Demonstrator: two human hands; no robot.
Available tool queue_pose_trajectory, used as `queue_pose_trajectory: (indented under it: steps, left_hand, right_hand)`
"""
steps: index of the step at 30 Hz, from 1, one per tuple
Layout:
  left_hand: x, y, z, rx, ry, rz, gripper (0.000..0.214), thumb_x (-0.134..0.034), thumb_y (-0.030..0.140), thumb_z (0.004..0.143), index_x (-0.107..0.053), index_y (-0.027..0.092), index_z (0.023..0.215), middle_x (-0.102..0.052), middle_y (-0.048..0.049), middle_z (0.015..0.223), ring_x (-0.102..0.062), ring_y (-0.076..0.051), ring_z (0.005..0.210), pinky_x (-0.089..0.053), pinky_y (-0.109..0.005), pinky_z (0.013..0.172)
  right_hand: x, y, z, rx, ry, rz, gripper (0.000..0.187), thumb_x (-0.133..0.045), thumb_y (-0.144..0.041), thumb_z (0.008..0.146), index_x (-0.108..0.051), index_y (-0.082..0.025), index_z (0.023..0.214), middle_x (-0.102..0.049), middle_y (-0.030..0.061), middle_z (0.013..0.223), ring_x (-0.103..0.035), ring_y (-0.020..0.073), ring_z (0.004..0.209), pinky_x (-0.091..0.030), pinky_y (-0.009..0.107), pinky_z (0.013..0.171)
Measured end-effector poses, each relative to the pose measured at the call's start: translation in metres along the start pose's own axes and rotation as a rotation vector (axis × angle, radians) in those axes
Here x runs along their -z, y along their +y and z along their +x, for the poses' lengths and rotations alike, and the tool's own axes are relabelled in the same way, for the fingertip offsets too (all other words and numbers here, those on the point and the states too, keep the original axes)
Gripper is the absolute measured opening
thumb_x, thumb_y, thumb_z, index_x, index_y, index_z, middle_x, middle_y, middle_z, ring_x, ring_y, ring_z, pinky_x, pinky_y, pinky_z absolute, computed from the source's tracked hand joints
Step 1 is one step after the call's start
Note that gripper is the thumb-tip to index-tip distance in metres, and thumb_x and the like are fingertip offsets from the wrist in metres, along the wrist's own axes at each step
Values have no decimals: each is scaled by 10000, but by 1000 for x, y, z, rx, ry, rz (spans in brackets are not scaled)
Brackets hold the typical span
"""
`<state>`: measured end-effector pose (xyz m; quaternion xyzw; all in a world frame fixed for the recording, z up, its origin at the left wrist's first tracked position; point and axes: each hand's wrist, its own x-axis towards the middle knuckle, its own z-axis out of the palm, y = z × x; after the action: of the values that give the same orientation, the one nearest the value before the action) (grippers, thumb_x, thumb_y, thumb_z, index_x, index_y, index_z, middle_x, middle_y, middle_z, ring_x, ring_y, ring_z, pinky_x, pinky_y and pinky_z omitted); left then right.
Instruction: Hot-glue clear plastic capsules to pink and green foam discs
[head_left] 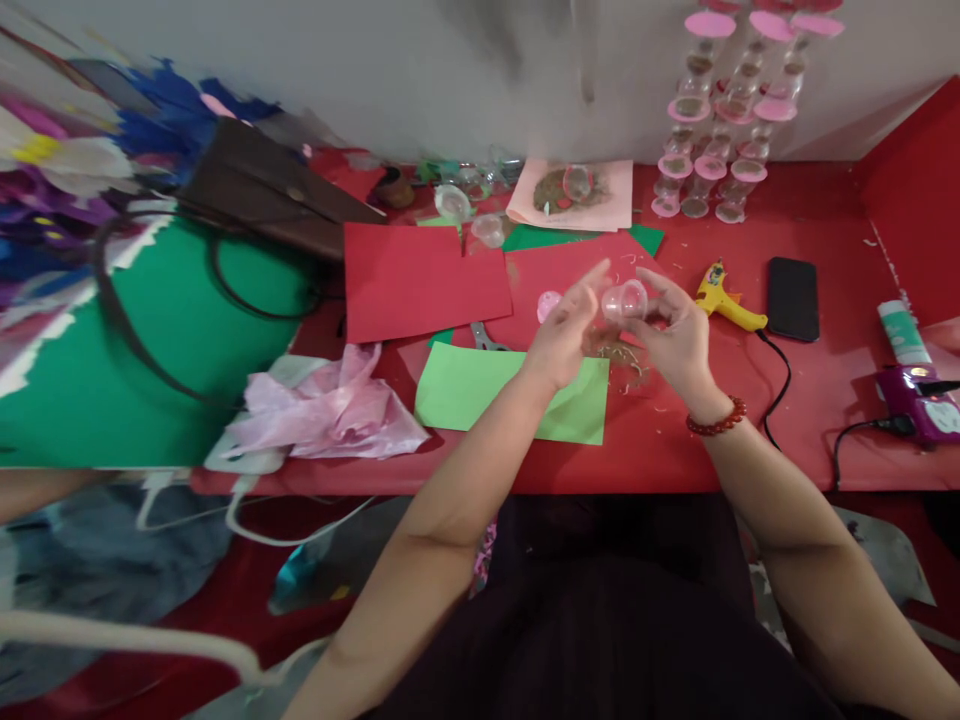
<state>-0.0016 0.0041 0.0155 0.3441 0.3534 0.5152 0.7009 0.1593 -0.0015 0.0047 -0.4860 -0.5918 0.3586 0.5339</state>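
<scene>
My right hand (pixel 681 338) has a small clear plastic piece (pixel 624 301) between thumb and fingers; it looks like two little cups joined together and lies sideways above the red table. Just left of it is my left hand (pixel 564 338), fingers stretched out and apart, with nothing visible in it. Beside the left hand's fingers lies a pink disc (pixel 548 305). Below the clear piece, brownish shreds (pixel 624 357) are scattered on the table. A light green sheet (pixel 469 388) lies partly under my left forearm, next to grey scissors handles (pixel 484 337).
A yellow glue gun (pixel 726 299) and a black phone (pixel 793 298) lie on the right. Stacked clear cups with pink discs (pixel 706 168) stand by the wall. A pink sheet (pixel 523 200) bears brown grains. Red paper (pixel 412 285), a pink plastic bag (pixel 330 410) and a dark bag (pixel 274 185) occupy the left.
</scene>
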Motion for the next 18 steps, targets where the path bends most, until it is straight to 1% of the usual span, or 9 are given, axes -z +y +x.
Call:
queue_pose_trajectory:
  steps: [3,5,7,9,12,14,15,17,18]
  left_hand:
    - [-3,1,-2,16,-111,8,364,-895,240,809,-785,276,1154,-791,-36,1180,-748,-191,1032,-582,-277,860]
    - [-3,1,-1,34,-116,-15,355,-895,191,789,-774,264,1114,-795,-18,1090,-743,-143,898,-568,-231,765]
    - [-4,2,0,50,-102,-59,324,-863,168,806,-760,261,1099,-787,-2,1046,-727,-119,825,-556,-213,708]
    - [-5,4,0,61,-82,-100,329,-834,147,819,-747,266,1114,-774,6,1039,-726,-116,816,-561,-221,711]
    - [-7,7,-1,81,-46,-157,372,-797,148,855,-726,282,1194,-752,15,973,-716,-115,784,-580,-257,773]
    - [-6,8,-3,97,-30,-201,406,-761,167,899,-700,300,1278,-751,15,940,-725,-126,793,-591,-293,843]
    - [-6,8,-3,108,-32,-226,423,-739,177,920,-684,307,1318,-759,8,948,-742,-140,829,-593,-315,884]
    - [-5,9,-3,132,-53,-276,434,-695,195,950,-657,302,1370,-781,-19,1007,-775,-180,940,-589,-354,949]
    - [-5,9,-3,145,-67,-295,431,-677,200,959,-652,293,1379,-788,-34,1036,-782,-196,984,-588,-364,963]
  right_hand:
    - [-4,-4,-6,29,21,-133,579,-740,-172,806,-708,-339,1360,-827,-35,901,-749,179,788,-631,371,816]
    - [-7,-6,-9,61,3,-151,560,-718,-153,803,-717,-346,1329,-835,-34,949,-780,191,861,-637,377,847]
    - [-8,-10,-10,99,1,-145,502,-721,-176,818,-727,-345,1291,-837,-24,1007,-797,205,947,-641,388,889]
    - [-7,-15,-11,141,15,-127,410,-752,-235,831,-745,-336,1228,-835,-11,1038,-798,211,970,-644,397,916]
    - [-4,-25,-13,199,61,-47,255,-811,-365,834,-768,-307,1079,-828,8,1032,-793,217,941,-647,409,922]
    - [-1,-29,-14,219,121,14,210,-809,-470,853,-763,-294,957,-812,14,944,-778,216,869,-650,408,865]
    - [0,-29,-15,212,159,33,233,-782,-520,878,-752,-290,902,-787,10,856,-756,205,790,-645,398,805]
    - [3,-28,-13,179,235,50,329,-689,-592,945,-715,-287,824,-663,-18,649,-647,167,596,-601,363,666]
    - [4,-26,-11,164,265,52,366,-641,-604,976,-696,-284,807,-591,-31,589,-582,150,535,-569,346,619]
